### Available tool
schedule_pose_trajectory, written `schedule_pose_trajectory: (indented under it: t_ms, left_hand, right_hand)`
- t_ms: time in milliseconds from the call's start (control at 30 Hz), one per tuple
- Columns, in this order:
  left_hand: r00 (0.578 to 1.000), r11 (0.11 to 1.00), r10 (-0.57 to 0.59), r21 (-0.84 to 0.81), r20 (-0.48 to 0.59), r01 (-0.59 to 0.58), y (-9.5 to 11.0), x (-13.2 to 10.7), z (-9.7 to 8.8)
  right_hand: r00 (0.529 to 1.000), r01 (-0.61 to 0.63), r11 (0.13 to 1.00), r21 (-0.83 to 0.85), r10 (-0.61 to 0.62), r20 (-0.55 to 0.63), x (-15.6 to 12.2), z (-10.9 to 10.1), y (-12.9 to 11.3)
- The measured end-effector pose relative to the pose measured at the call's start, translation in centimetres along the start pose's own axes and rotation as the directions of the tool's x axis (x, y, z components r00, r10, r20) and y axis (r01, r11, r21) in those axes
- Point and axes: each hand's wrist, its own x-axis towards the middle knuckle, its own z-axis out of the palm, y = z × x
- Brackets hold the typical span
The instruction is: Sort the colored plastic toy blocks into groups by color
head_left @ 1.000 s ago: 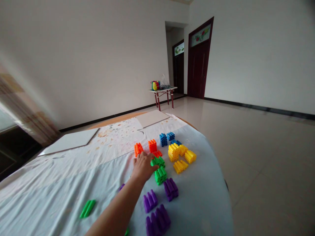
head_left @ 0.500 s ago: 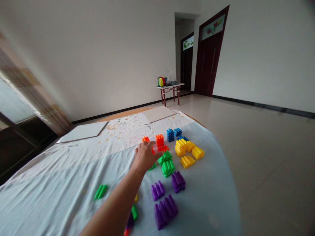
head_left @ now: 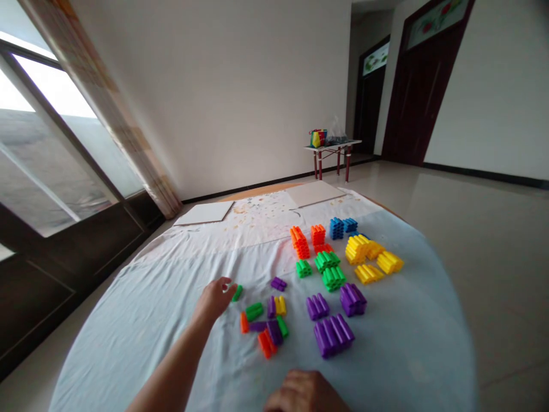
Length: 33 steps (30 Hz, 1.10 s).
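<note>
My left hand (head_left: 218, 296) is over the cloth at the left of the loose pieces, thumb and fingers curved and apart. Its fingertips are beside a small green block (head_left: 237, 293); whether they touch it I cannot tell. My right hand (head_left: 305, 393) rests at the bottom edge of the view, fingers curled in and partly cut off. Between the hands lies a loose mix of blocks: a green one (head_left: 254, 312), a yellow one (head_left: 280, 305), an orange one (head_left: 266, 344) and several purple ones (head_left: 275, 332). A small purple block (head_left: 278, 284) lies apart behind them.
Blocks stand grouped by colour on the right: purple (head_left: 334, 336), green (head_left: 333, 278), orange (head_left: 299, 242), blue (head_left: 337, 228) and yellow (head_left: 390, 261). Two flat boards, one white (head_left: 205, 213) and one beige (head_left: 317, 193), lie at the far side of the cloth-covered table (head_left: 412, 320).
My left hand has drawn back from the orange and green groups to the small green block on the left. The view has swung left, and my right hand has appeared at the bottom.
</note>
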Motion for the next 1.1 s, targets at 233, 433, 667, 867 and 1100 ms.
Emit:
schedule_pose_trajectory:
  t_ms: [233,433,667,867,1100]
  left_hand:
    - [0.995,0.994,0.055,0.094,0.088,-0.063,0.1,-0.6,0.9]
    - [0.977,0.98,0.142,0.113,0.158,-0.161,-0.8,-1.8,-1.6]
    - [0.992,0.979,-0.121,0.167,0.025,0.115,-1.0,-2.3,-1.3]
    - [0.983,0.966,-0.18,0.195,0.047,0.167,1.2,-2.5,1.2]
    - [0.997,0.991,-0.073,-0.114,-0.029,0.07,3.2,-3.1,0.9]
  right_hand:
    - [0.991,-0.109,0.994,-0.013,0.11,0.074,0.2,-1.9,-0.2]
    - [0.984,-0.141,0.989,0.047,0.135,0.12,0.0,-2.1,-0.4]
    - [0.987,-0.089,0.996,0.024,0.085,0.14,-0.1,-1.2,-0.2]
    - [0.981,-0.063,0.998,0.011,0.059,0.185,0.2,-0.7,0.8]
    - [0.97,-0.092,0.996,0.017,0.086,0.226,0.6,-0.3,0.9]
